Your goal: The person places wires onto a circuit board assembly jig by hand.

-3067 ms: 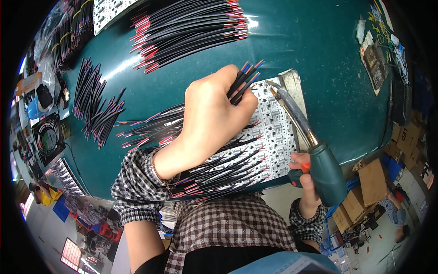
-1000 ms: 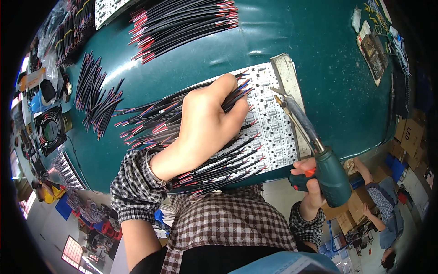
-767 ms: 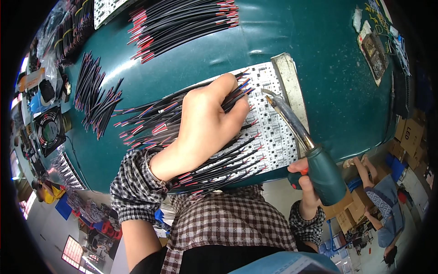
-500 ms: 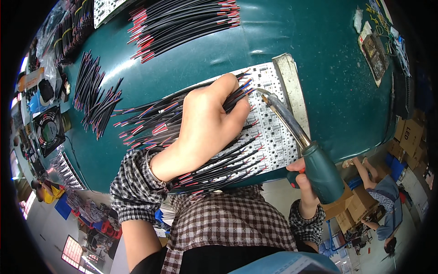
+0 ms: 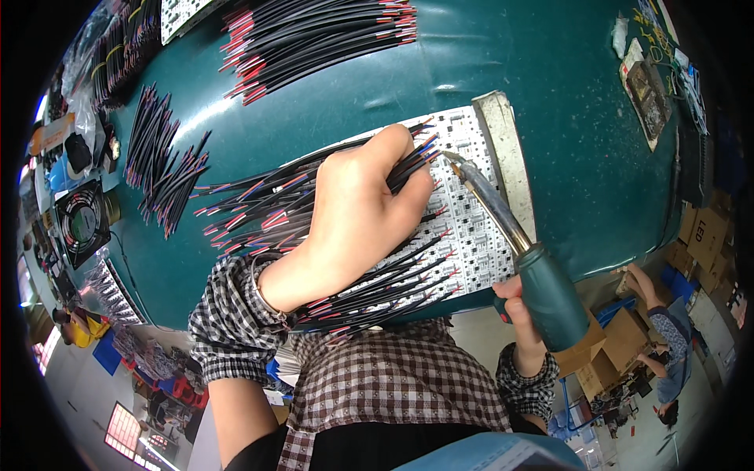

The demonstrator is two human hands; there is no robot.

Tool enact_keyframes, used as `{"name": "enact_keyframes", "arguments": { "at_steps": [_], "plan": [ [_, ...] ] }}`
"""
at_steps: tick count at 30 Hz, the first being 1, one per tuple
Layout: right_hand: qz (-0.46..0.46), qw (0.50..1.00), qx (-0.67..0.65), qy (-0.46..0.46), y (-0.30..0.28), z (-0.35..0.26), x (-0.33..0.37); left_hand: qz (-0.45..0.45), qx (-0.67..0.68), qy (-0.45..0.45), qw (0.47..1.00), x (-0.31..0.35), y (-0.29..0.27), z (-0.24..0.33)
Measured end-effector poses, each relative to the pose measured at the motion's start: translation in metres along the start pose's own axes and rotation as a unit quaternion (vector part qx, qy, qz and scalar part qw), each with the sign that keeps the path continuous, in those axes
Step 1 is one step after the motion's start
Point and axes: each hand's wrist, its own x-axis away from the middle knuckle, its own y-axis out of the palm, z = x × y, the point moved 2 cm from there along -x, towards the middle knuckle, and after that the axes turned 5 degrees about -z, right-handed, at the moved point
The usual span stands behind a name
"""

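My left hand (image 5: 361,208) is closed around a small bunch of black-sleeved wires (image 5: 414,161), their bare ends pointing right over a white circuit board panel (image 5: 475,212). With my right hand (image 5: 522,314) I grip the dark green handle of a soldering iron (image 5: 542,282). Its bent metal tip meets the board right beside the ends of the held wires; whether it touches them I cannot tell. Several other wires lie across the board to the left and below my left hand, with red and blue ends showing. A pale metal strip (image 5: 503,157) runs along the board's right edge.
A large bundle of cut wires (image 5: 322,47) lies at the back, and a smaller pile (image 5: 161,161) at the left. A black fan (image 5: 81,224) stands at the left edge. A soldering iron rest (image 5: 646,94) sits far right. Another person (image 5: 671,353) bends near cardboard boxes.
My hands, the wires and the soldering iron hold almost the same place; the view shifts slightly. The other person at the right has moved a little.
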Motion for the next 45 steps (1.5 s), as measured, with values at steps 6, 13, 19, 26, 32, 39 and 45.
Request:
{"name": "enact_keyframes", "arguments": {
  "at_steps": [6, 13, 19, 26, 32, 39, 45],
  "plan": [
    [-0.011, 0.994, 0.102, -0.031, -0.001, -0.007, -0.002, 0.005, -0.004, 0.004, 1.000, -0.001, 0.001, -0.001],
    [0.041, 0.999, -0.008, -0.020, -0.001, -0.005, 0.001, -0.004, -0.006, 0.000, 1.000, 0.000, -0.001, 0.000],
    [0.107, 0.974, -0.190, 0.066, 0.011, -0.026, -0.006, -0.009, 0.016, -0.007, 1.000, 0.002, -0.003, 0.005],
    [-0.026, 0.998, 0.017, -0.062, -0.008, 0.001, -0.001, -0.017, -0.012, 0.024, 0.999, -0.002, -0.002, 0.001],
    [0.019, 0.996, -0.087, -0.017, -0.002, -0.004, -0.003, 0.005, 0.008, 0.020, 1.000, -0.001, 0.002, -0.005],
    [0.011, 0.995, -0.098, 0.007, -0.001, -0.003, -0.002, 0.003, 0.045, -0.016, 0.999, -0.004, 0.003, -0.006],
    [0.009, 0.995, -0.094, 0.012, -0.001, 0.003, 0.000, -0.002, 0.073, -0.047, 0.996, -0.005, 0.005, -0.006]
  ]
}}
